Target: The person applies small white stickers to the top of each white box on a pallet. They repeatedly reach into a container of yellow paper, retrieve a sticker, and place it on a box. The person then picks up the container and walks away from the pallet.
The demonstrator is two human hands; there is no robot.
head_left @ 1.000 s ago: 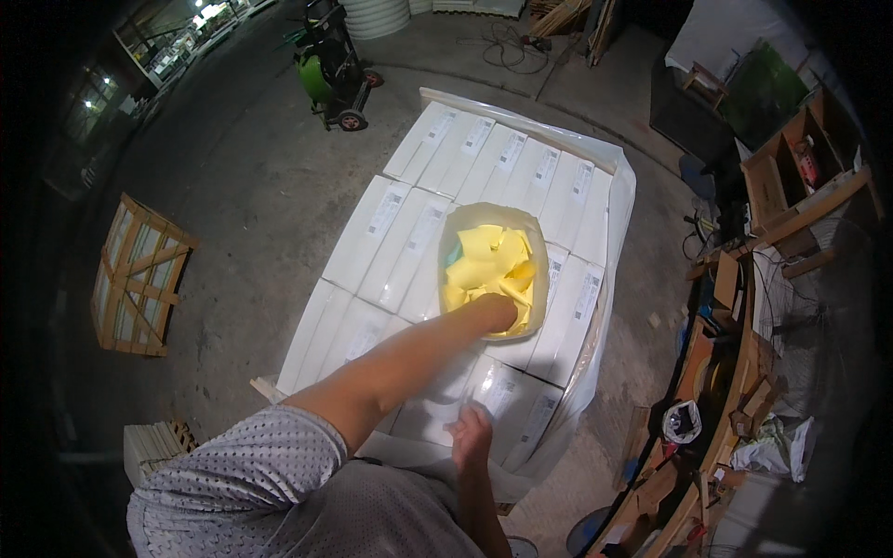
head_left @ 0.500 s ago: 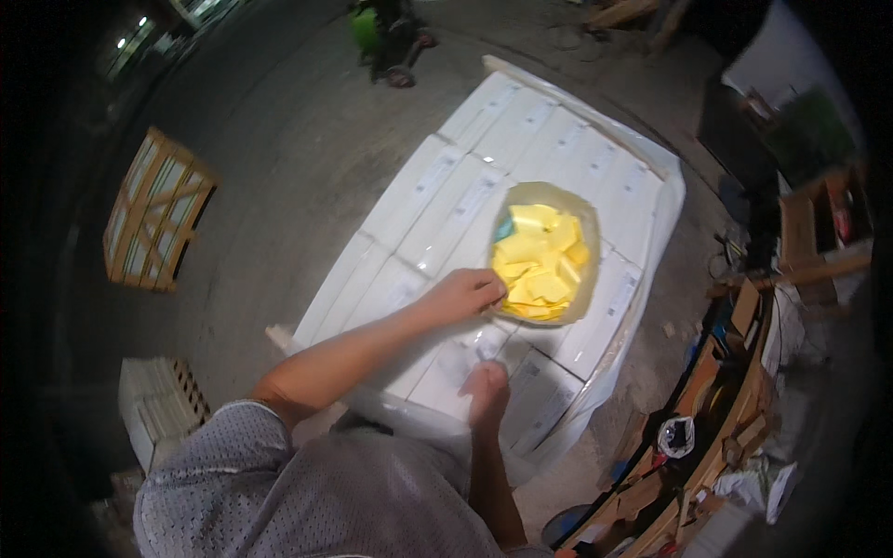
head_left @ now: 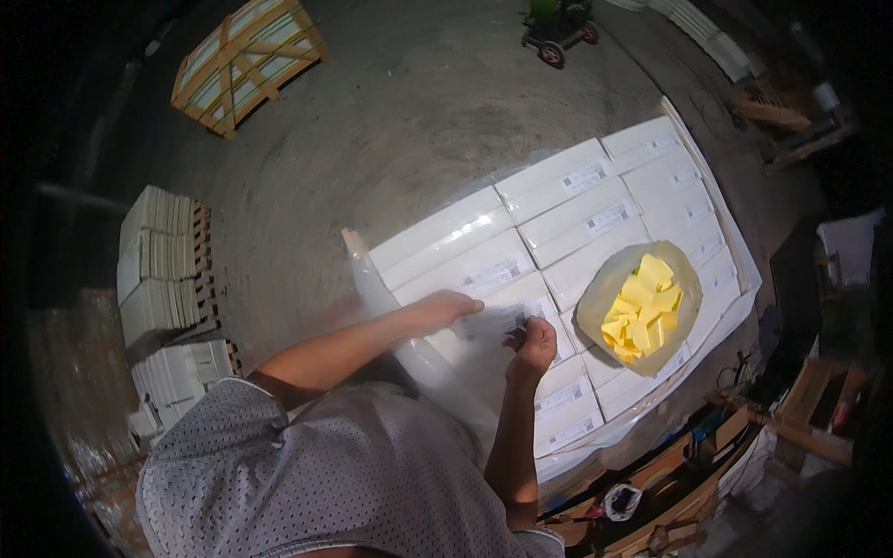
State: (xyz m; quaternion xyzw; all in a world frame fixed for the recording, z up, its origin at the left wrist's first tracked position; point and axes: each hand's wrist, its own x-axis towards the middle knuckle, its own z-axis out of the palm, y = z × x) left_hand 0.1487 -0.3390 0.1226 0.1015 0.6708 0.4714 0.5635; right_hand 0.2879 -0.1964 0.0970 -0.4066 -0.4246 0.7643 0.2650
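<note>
A white printed label (head_left: 496,322) is stretched between my hands, just over the near part of a stack of long white boxes (head_left: 569,272). Its left end is pinched by my left hand (head_left: 441,312), which is slightly blurred. My right hand (head_left: 533,345) grips the other end, fingers curled and closed. Whether the label touches the box beneath, I cannot tell. To the right of my hands, an open translucent bag (head_left: 686,327) rests on the boxes, holding crumpled yellow paper pieces (head_left: 642,312). Similar labels are on several box ends.
Clear plastic wrap (head_left: 437,379) hangs around the stack's near edge. A slatted wooden crate (head_left: 244,63) stands far left, and stacked pale panels (head_left: 160,265) on the left. Green wheeled equipment (head_left: 558,28) is at the back. Wooden boards and clutter (head_left: 670,484) crowd the lower right.
My view has turned, so the stack appears rotated. The left hand has left the bag's rim, and both hands are now together at the label. The bag appears farther right.
</note>
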